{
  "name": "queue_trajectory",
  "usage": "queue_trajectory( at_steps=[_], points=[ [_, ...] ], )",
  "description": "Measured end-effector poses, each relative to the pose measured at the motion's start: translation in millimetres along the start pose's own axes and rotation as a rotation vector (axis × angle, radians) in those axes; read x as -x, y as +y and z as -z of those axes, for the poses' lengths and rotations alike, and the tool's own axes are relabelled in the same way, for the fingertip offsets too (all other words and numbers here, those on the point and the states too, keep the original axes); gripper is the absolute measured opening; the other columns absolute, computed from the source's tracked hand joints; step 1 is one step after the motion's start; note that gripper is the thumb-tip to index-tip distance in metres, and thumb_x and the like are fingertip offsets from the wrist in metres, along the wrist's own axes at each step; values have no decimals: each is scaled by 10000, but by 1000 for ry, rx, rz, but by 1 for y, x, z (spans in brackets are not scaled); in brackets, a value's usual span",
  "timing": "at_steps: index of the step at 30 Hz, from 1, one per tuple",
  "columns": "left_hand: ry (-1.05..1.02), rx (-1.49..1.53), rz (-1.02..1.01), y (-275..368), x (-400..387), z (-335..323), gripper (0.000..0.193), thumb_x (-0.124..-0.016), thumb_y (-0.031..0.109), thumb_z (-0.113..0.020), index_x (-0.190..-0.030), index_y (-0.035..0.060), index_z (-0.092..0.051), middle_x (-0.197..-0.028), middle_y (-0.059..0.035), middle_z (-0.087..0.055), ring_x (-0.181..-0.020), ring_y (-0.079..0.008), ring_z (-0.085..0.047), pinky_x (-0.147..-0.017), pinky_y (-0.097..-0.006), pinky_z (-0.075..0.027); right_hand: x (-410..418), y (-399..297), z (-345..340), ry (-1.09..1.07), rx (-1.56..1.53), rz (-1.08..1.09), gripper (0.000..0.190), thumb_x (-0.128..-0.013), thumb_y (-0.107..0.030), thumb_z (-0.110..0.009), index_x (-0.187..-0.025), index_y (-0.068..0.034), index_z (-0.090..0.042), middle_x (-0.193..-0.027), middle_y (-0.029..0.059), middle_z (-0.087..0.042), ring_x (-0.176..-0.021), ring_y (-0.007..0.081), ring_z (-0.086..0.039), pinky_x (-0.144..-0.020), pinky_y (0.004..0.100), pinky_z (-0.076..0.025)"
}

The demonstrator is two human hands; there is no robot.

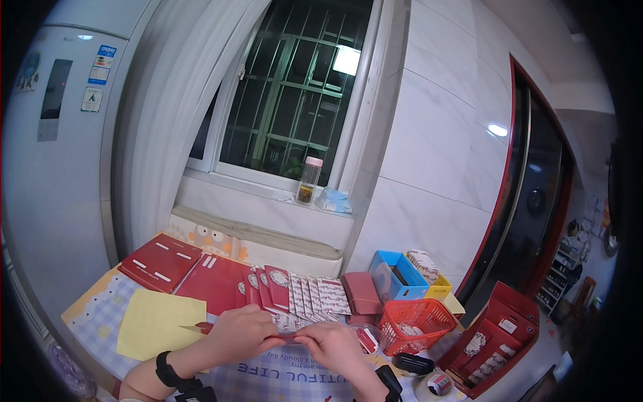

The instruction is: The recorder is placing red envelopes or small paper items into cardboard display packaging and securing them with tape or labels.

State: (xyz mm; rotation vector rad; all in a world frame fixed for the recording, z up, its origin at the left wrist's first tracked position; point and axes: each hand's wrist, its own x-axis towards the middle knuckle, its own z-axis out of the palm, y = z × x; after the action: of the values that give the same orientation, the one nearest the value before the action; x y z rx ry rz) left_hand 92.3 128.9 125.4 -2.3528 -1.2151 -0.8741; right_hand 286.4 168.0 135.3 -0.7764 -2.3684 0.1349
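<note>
My left hand (243,331) and my right hand (334,344) meet over the checked tablecloth (301,372). Their fingertips pinch a thin red strip or folded edge (288,336) between them; most of it is hidden. Beside my left wrist, a pointed piece (193,328), partly red, sticks out over a sheet of yellow paper (161,321); I cannot tell what it belongs to. Just beyond my hands lie overlapping red booklets with lace-like prints (277,286). A row of white patterned envelopes or cards (331,296) adjoins them.
Large red printed sheets (161,261) lie at the back left. To the right are banded dark-red cards (360,293), a blue box (399,276), a red plastic basket (417,321), a black stapler-like object (413,364), a tape roll (435,386) and an upright red display box (495,341).
</note>
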Motion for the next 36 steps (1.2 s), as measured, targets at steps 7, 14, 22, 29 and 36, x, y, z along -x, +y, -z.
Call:
queue_trajectory(
  at_steps=[7,14,22,29,36],
  points=[
    [167,12,-33,9,-4,5,131,-688,241,-650,-636,133,-596,-617,39,-504,-632,-141,-495,-514,-243,-426,-1,-11,-3,272,176,208,62,-674,-166,-669,-719,-125,-657,-644,-6,-576,-667,181,-538,-616,304,-406],
    [238,-133,-32,-13,-3,26,76,-670,194,-659,-659,135,-613,-638,28,-498,-632,-142,-494,-555,-267,-407,0,11,30,397,189,162,85,-635,-120,-697,-711,-103,-665,-641,30,-536,-662,201,-506,-615,309,-385],
    [151,44,62,-40,3,43,98,-662,186,-685,-715,108,-655,-615,-3,-530,-645,-171,-520,-597,-285,-402,7,22,50,451,95,91,95,-633,-77,-698,-722,-75,-667,-673,44,-583,-639,191,-536,-576,290,-420],
    [53,255,44,-54,1,25,117,-699,223,-667,-735,112,-654,-642,-21,-575,-655,-183,-553,-618,-295,-400,6,20,53,540,-33,54,119,-666,28,-634,-755,-48,-658,-713,74,-618,-664,192,-580,-598,265,-449],
    [88,216,44,-29,-6,1,151,-728,234,-655,-754,85,-639,-640,-49,-575,-615,-215,-560,-574,-300,-425,11,-5,54,715,25,73,222,-667,-47,-668,-881,-33,-611,-817,90,-606,-787,235,-562,-710,314,-419]
  ],
)
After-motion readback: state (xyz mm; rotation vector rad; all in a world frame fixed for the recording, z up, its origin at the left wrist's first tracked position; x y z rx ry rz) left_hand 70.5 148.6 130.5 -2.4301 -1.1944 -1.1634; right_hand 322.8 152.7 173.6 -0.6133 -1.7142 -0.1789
